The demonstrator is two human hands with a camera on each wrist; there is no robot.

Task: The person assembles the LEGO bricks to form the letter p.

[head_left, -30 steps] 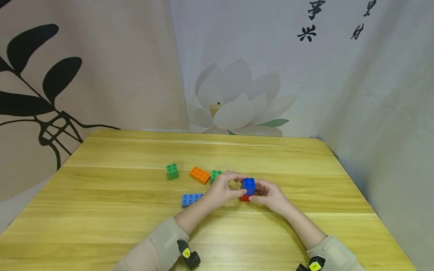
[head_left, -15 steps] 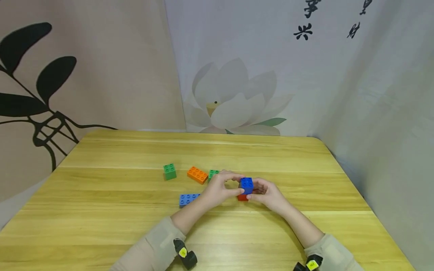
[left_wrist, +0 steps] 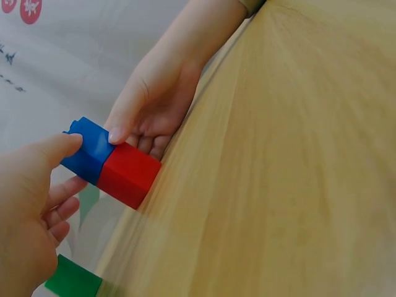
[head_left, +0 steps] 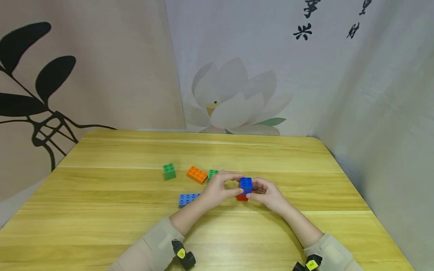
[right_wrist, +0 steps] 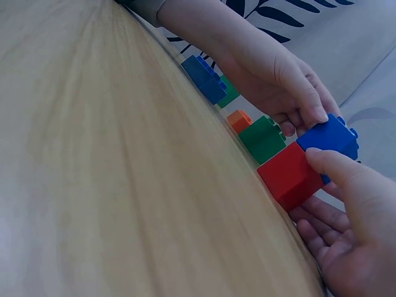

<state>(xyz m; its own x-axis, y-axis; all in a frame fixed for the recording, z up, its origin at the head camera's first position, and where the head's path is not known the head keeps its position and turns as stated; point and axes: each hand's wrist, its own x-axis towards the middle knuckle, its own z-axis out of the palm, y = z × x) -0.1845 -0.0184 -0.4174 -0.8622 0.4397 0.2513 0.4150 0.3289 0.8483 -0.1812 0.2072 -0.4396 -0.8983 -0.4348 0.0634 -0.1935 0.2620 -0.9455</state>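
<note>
A dark blue four-stud brick (head_left: 246, 183) sits squarely on top of a red brick (head_left: 242, 197), with no gap showing between them in either wrist view. The red brick's lower end is right at the tabletop. My left hand (head_left: 218, 189) pinches the blue brick between thumb and fingers from the left. From the right, my right hand (head_left: 270, 196) grips the red brick, its thumb tip (right_wrist: 317, 154) lying at the seam with the blue one. The red brick's studs are hidden under the blue brick.
Left of the hands lie a green brick (head_left: 169, 171), an orange brick (head_left: 197, 174) and a lighter blue long brick (head_left: 188, 199), partly behind my left forearm. Another green brick (head_left: 212, 173) stands beside my left hand. A printed curtain (head_left: 135, 75) hangs behind the wooden table (head_left: 118, 226).
The head view has shifted slightly, so everything appears a little further left. Both hands keep the same hold, and the stacked bricks stay in place between them.
</note>
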